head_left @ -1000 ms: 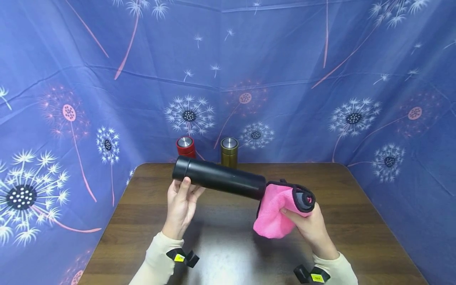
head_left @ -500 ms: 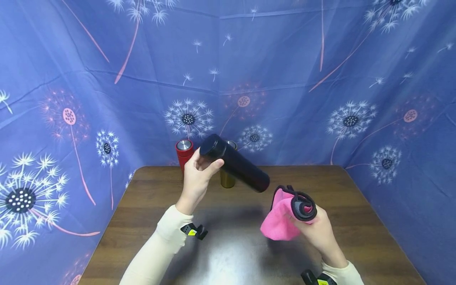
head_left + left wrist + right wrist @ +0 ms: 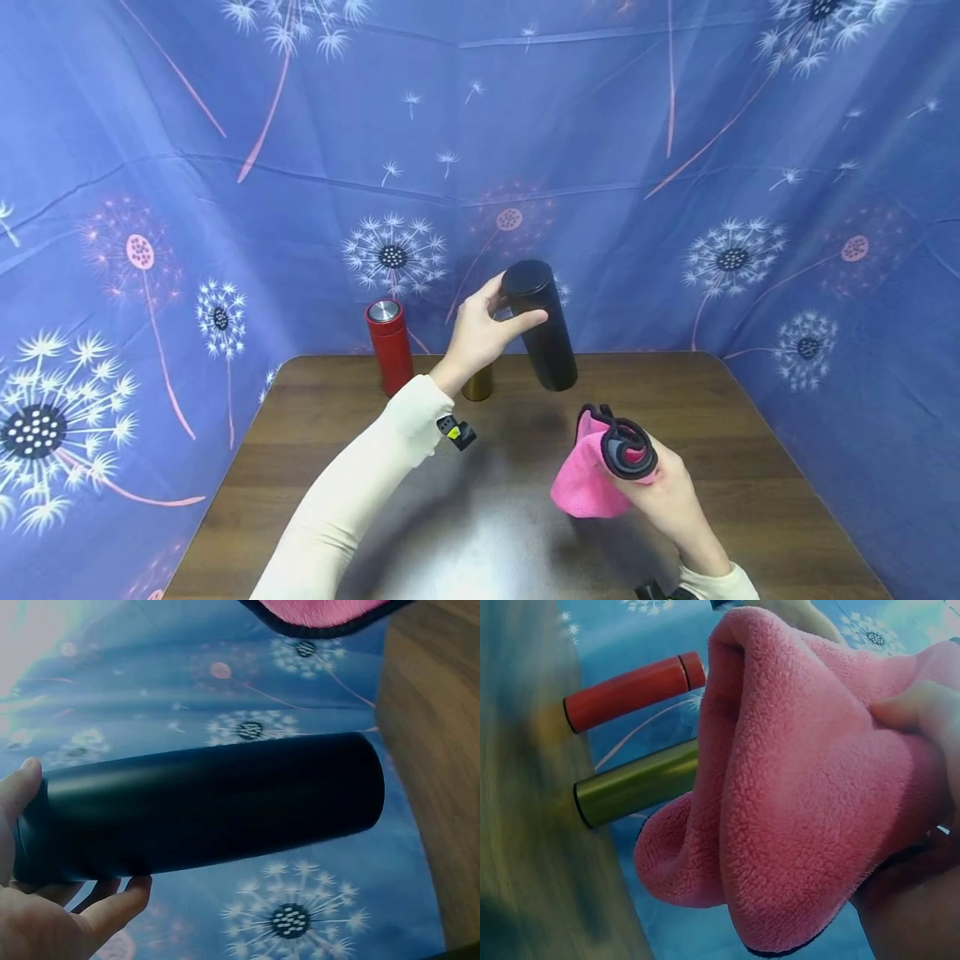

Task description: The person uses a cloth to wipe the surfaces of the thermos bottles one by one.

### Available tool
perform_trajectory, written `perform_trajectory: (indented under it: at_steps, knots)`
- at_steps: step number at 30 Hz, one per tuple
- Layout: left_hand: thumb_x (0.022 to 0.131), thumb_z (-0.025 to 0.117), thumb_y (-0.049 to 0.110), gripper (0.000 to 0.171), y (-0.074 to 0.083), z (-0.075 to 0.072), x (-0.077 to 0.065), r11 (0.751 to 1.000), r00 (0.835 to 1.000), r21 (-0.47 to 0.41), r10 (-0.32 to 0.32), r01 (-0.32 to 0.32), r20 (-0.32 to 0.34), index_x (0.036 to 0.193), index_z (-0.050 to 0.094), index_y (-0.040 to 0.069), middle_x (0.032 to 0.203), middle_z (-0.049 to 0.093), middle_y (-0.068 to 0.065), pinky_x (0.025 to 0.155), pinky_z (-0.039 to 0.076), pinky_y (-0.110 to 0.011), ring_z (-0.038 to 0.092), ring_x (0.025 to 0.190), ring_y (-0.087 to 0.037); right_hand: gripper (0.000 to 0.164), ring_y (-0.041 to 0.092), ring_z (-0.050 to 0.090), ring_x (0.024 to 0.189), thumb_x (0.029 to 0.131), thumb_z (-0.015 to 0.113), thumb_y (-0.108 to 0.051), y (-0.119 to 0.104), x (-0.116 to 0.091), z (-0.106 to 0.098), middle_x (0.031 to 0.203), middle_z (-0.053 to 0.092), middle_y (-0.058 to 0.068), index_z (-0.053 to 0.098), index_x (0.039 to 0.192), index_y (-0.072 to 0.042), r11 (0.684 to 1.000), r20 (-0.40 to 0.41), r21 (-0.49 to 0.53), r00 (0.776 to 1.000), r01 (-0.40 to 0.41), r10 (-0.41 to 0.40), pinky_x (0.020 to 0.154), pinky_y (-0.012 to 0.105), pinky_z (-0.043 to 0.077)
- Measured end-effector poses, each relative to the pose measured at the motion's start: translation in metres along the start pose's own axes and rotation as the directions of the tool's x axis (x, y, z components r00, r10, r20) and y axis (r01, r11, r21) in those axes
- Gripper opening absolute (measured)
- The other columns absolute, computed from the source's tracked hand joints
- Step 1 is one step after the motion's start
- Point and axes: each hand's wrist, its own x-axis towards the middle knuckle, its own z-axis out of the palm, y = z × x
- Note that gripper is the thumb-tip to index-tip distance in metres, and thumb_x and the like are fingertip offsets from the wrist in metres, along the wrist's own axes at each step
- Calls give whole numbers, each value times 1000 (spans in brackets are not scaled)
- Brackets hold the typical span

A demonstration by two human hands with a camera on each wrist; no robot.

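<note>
My left hand (image 3: 482, 332) grips a black thermos flask (image 3: 551, 342) around its upper end. The flask is nearly upright and raised over the back of the table; in the left wrist view the thermos flask (image 3: 217, 802) spans the picture, its base end free. My right hand (image 3: 663, 487) holds a bunched pink cloth (image 3: 588, 479) with dark edging, rolled at the top, lower and nearer than the flask. The fluffy pink cloth (image 3: 802, 787) covers most of the right wrist view, with the thumb pressing on it.
A red flask (image 3: 391, 350) stands upright at the back of the wooden table (image 3: 300, 433). Right of it stands a gold flask (image 3: 477, 386), mostly hidden behind my left hand. A blue dandelion-print curtain (image 3: 637, 125) hangs behind the table and along both sides.
The black flask has come away from the cloth, swung from nearly level to almost upright, and moved right and back with my left hand. My right hand has shifted slightly, still gripping the cloth.
</note>
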Motion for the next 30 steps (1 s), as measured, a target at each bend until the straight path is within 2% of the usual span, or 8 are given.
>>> perform_trajectory:
  at_steps: [6, 11, 16, 23, 30]
  knots:
    - [80, 86, 34, 67, -24, 27, 12, 997, 1000, 82, 0, 1, -7, 140, 58, 25, 121, 67, 6, 90, 54, -33, 65, 109, -10, 55, 4, 64, 101, 66, 84, 13, 9, -4, -3, 109, 70, -6, 68, 117, -4, 1000, 29, 14, 999, 22, -23, 87, 13, 47]
    - [81, 84, 41, 63, -46, 48, 19, 984, 999, 177, -37, 36, 3, 138, 58, 27, 118, 67, 9, 90, 53, -31, 62, 110, -7, 55, 5, 64, 103, 69, 83, 13, 14, -8, -2, 111, 70, -4, 68, 118, -4, 999, 50, 38, 998, 22, -24, 87, 14, 47]
    - [81, 83, 44, 69, -67, 66, 27, 968, 998, 247, -56, 52, 6, 142, 55, 25, 122, 67, 8, 93, 52, -34, 61, 113, -9, 54, 6, 63, 105, 71, 83, 12, 19, -12, 0, 113, 70, -3, 67, 120, -3, 998, 74, 56, 997, 15, -19, 88, 16, 47]
    - [81, 84, 41, 75, -91, 81, 29, 939, 992, 322, -127, 121, 0, 145, 52, 16, 128, 66, -3, 99, 48, -38, 59, 121, -19, 53, 8, 64, 105, 72, 81, 13, 21, -19, 2, 113, 70, 0, 67, 121, -4, 996, 78, 88, 997, 4, -11, 88, 17, 48]
    - [83, 83, 39, 78, -105, 90, 29, 924, 980, 337, -200, 182, 18, 148, 48, 14, 135, 62, -3, 102, 46, -38, 56, 126, -20, 50, 9, 64, 102, 74, 81, 10, 21, -22, 2, 110, 70, -1, 68, 119, -6, 996, 87, 89, 996, -17, 10, 87, 18, 49]
